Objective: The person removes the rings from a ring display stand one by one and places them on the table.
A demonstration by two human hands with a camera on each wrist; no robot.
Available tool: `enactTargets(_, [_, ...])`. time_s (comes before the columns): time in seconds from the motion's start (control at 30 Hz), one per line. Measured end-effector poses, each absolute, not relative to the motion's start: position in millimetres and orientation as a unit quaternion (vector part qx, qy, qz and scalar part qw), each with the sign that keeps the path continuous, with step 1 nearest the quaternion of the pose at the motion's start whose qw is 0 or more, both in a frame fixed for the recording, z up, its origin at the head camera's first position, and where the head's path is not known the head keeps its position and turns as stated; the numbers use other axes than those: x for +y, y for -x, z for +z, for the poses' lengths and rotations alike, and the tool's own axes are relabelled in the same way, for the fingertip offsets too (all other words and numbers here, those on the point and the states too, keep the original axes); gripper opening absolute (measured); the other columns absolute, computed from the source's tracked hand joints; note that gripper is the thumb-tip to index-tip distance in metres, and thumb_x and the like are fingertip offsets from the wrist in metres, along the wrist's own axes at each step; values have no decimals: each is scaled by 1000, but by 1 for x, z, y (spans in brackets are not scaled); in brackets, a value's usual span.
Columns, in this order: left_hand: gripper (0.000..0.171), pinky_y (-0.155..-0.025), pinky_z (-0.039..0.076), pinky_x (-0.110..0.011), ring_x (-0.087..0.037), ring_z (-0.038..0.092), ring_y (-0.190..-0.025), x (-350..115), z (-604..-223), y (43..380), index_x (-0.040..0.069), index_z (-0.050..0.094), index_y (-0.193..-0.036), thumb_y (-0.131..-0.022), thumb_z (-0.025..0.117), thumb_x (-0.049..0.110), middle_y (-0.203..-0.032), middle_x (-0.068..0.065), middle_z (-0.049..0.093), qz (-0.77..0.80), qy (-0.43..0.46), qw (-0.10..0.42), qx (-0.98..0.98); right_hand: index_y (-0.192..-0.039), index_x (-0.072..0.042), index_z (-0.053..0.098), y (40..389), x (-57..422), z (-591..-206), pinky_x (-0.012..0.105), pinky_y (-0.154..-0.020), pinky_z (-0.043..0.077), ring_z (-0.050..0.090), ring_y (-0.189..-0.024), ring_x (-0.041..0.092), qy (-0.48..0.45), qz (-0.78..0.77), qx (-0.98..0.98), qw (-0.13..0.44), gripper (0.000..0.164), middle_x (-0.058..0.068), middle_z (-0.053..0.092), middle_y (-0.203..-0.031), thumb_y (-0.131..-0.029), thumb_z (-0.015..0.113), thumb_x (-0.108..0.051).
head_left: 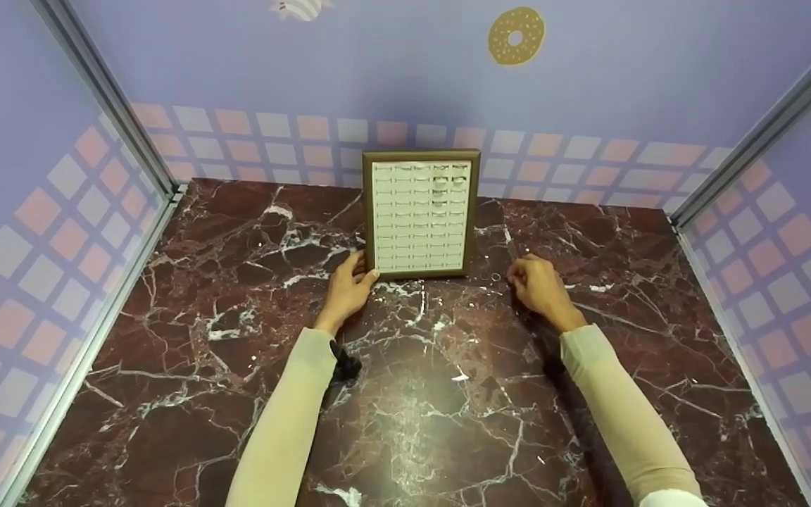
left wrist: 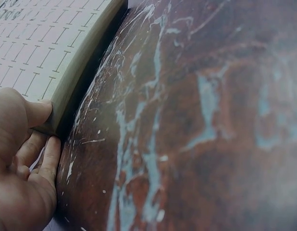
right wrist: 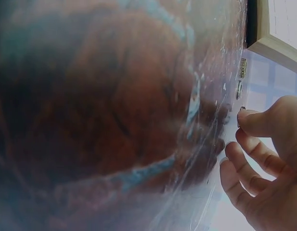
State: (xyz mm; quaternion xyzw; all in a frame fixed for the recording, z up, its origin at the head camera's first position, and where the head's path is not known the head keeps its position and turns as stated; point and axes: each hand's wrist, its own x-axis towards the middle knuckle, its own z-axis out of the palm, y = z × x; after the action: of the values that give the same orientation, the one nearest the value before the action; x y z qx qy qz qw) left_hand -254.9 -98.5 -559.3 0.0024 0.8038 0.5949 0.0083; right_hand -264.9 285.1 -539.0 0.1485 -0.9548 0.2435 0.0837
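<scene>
wall panels: lilac, checked pink and white along the base; they enclose the bench at the back and on both sides.
bench: dark red with pale veining; supports the display and the loose rings.
sleeves: pale; enter from the near edge, spaced apart, which leaves the display face unobstructed.
ring display: framed slotted board, stood up at the rear middle of the bench, face toward the person, presumably so that every row can be seen and reached. rear support: cannot tell from where i stand.
left grip: clasps the display's lower left corner, thumb on the frame front, fingers around the edge; apparently for steadiness.
right grip: low at the bench, right of the display; fingers bent, thumb tip at a small piece. pinched or merely touched: cannot tell.
seated rings: plainest in the upper right slots.
loose rings: one gold-toned ring and one silvery ring, between display and right grip, probably for a short reach.
small piece: probably another ring; too blurred to confirm.
</scene>
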Motion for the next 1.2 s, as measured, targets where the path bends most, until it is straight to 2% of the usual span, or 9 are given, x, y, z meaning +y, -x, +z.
enactTargets(0.47, [59,-121,49,-42,-37,56,-143,-98,-556,255,-2,43,-160,-107,64,10,-155,-25,54,595,5,7,803,-95,2,80,270,286,-538,51,-78,62,69,-84,35,-162,254,-951,75,11,18,71,-93,-88,72,5])
enactTargets(0.6, [58,-121,50,-44,-38,56,-142,-99,-556,255,-2,43,-160,-107,64,10,-155,-26,54,595,3,9,804,-97,2,81,272,284,-531,48,-74,60,66,-80,33,-165,256,-949,78,13,18,69,-89,-89,72,6])
enactTargets(0.8, [57,-120,50,-43,-38,58,-140,-98,-556,254,-2,44,-160,-107,64,10,-153,-26,55,599,1,7,801,-95,2,80,278,275,-512,38,-65,50,59,-73,29,-175,264,-941,117,12,14,62,-81,-88,71,6])
enactTargets(1.03, [57,-120,50,-44,-38,58,-140,-97,-557,254,-1,45,-159,-108,64,11,-152,-26,56,599,-4,2,801,-99,5,79,288,256,-487,42,-68,57,65,-76,34,-186,289,-924,166,11,20,70,-89,-90,72,6])
enactTargets(1.2, [58,-121,50,-44,-37,57,-141,-100,-556,256,1,44,-161,-108,64,12,-154,-24,56,592,3,8,806,-102,5,79,299,237,-469,40,-70,57,68,-81,33,-197,314,-906,206,12,20,73,-95,-92,71,6])
